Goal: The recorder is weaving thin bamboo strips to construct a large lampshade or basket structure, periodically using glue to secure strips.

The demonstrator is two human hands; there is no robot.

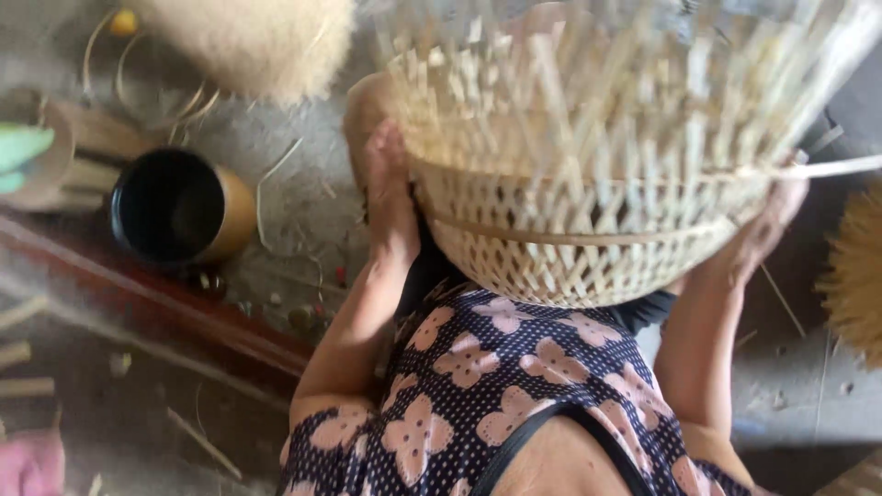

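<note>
A half-woven bamboo basket (588, 239) with loose upright strips rests on my lap, its open lattice turned toward me. My left hand (388, 188) presses flat against the basket's left side. My right hand (767, 225) grips the basket's right rim, where a thin bamboo strip (841, 167) sticks out to the right. Both forearms reach down from my dotted, flower-patterned top. The fingers of both hands are partly hidden behind the weave.
A black-lined round pot (179, 207) lies on the ground at left beside a wooden block (64, 152). A pale fibre bundle (248, 41) lies at top, another (859, 276) at right. Bamboo scraps and a reddish plank (156, 308) cross the floor.
</note>
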